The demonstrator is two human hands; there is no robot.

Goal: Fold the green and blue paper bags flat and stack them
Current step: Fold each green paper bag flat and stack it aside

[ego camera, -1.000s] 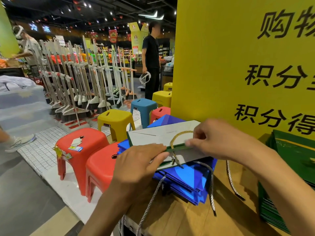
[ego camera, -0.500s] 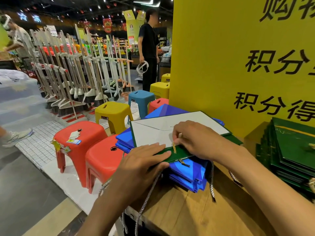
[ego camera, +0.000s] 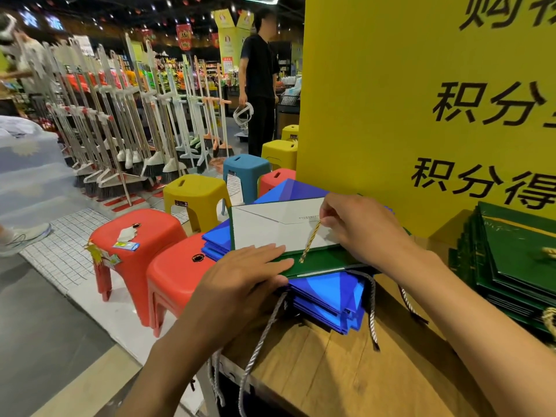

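Pinching the top end of the gold cord (ego camera: 310, 240) between thumb and forefinger, the right hand (ego camera: 358, 233) has its other fingers curled; the cord slants down to the bag's near green strip

Left hand (ego camera: 246, 275): fingers straight and together, palm down, pressing the near left edge of the green bag (ego camera: 270, 233)

Green bag: folded flat, white base panel with diagonal creases facing up, green showing along the left and near edges. It lies on top of the stack of blue bags (ego camera: 328, 296), skewed slightly to it. The right hand hides its right end, the left hand its near left corner

Blue stack: flat, edges uneven, sitting at the left corner of the wooden table (ego camera: 331, 383). Grey rope handles (ego camera: 261, 335) trail from it over the table edge

Surroundings: a second stack of flat green bags (ego camera: 517, 260) at the right, apart from the blue one; a yellow board (ego camera: 376, 100) with black characters upright just behind both stacks. Left of the table, on the floor, red stools (ego camera: 135, 239), a yellow stool (ego camera: 195, 191) and a blue stool (ego camera: 245, 170); beyond them a rack of brooms (ego camera: 120, 130) and a person in black (ego camera: 260, 85) standing
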